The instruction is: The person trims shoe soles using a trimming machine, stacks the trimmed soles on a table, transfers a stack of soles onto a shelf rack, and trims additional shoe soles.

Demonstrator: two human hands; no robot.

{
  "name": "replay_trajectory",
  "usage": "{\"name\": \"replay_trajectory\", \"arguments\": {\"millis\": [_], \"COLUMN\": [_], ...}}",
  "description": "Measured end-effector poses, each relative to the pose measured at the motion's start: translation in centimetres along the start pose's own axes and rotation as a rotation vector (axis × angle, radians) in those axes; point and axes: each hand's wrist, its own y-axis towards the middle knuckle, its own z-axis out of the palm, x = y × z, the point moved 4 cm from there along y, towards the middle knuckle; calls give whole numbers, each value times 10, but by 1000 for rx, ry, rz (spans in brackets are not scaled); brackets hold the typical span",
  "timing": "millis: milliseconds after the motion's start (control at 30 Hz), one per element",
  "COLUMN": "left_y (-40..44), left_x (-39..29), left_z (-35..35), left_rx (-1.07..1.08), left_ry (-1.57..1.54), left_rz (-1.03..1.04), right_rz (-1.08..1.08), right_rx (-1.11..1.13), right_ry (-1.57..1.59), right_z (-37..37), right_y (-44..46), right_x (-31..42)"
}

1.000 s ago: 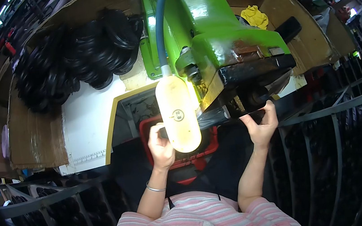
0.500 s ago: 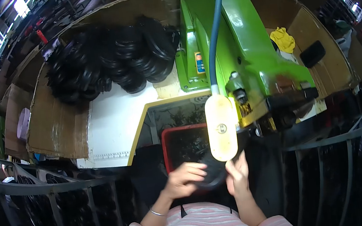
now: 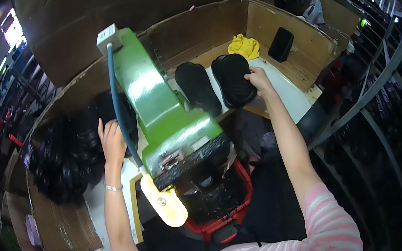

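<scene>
My right hand (image 3: 259,81) is closed on the right edge of a black shoe sole (image 3: 234,78), which lies over another on the white tabletop right of the green machine. Just left of it rests one more dark sole (image 3: 198,88). On the machine's other side, my left hand (image 3: 112,140) is raised with its fingers stretched out and apart. Its fingertips are at the near end of the heaped black soles (image 3: 71,151); whether they touch one is unclear. Between my arms stands the green machine (image 3: 155,96), its dark lower head hiding part of the space below.
A lit yellow-white lamp (image 3: 164,200) hangs on a blue cable before the machine. Beneath is a red bin (image 3: 247,190). Cardboard walls (image 3: 297,53) ring the table, with a yellow cloth (image 3: 243,47) and a black block (image 3: 281,44) inside. Metal rails (image 3: 358,101) stand at right.
My view has swung to the right. My hands were together at a dark sole below the lamp; now they are far apart, the right at the soles on the right, the left at the heap.
</scene>
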Motion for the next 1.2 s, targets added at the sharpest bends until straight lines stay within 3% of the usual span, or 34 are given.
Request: {"name": "replay_trajectory", "arguments": {"millis": [100, 167, 200, 233, 300, 433, 500, 533, 600, 633, 700, 867, 967, 1100, 1200], "left_y": [-30, -73, -103, -126, -186, -226, -255, -226, -214, -203, -171, -146, -157, -161, -180], "left_x": [-20, -44, -53, -72, -96, -167, -192, -211, -228, -230, -230, -213, -206, -193, -176], "left_z": [-59, -107, -134, -156, -183, -152, -111, -100, -73, -62, -56, -53, -50, -61, -61], "left_rx": [-283, -452, -340, -390, -339, -386, -387, -517, -476, -416, -381, -285, -295, -445, -438], "left_ry": [-280, -559, -443, -473, -458, -1001, -1336, -1491, -1709, -1794, -1635, -1398, -1439, -1429, -1473], "left_rz": [-141, -376, -412, -331, -417, -958, -1066, -1227, -1288, -1217, -1076, -864, -922, -762, -781], "right_rz": [-52, 48, -236, -535, -685, 20, 167, 66, -201, -362, -577, -538, -560, -453, -485], "right_rx": [-100, -113, -358, -589, -362, 406, 493, 288, 105, -14, -145, -64, -102, -32, -1], "right_ry": [-173, -297, -473, -643, -410, 382, 1027, 806, 572, 440, 200, 300, 312, 320, 407], "right_z": [-7, -8, -8, -4, 9, 68, 70, 68, 57, 45, 33, 44, 51, 65, 87], "right_y": [80, 61, 27, -17, -98, -241, -278, -293, -293, -292, -284, -280, -280, -286, -298], "right_x": [-60, -66, -49, -29, -11, -59, -110, -103, -67, -55, -43, -32, -42, -52, -43]}}
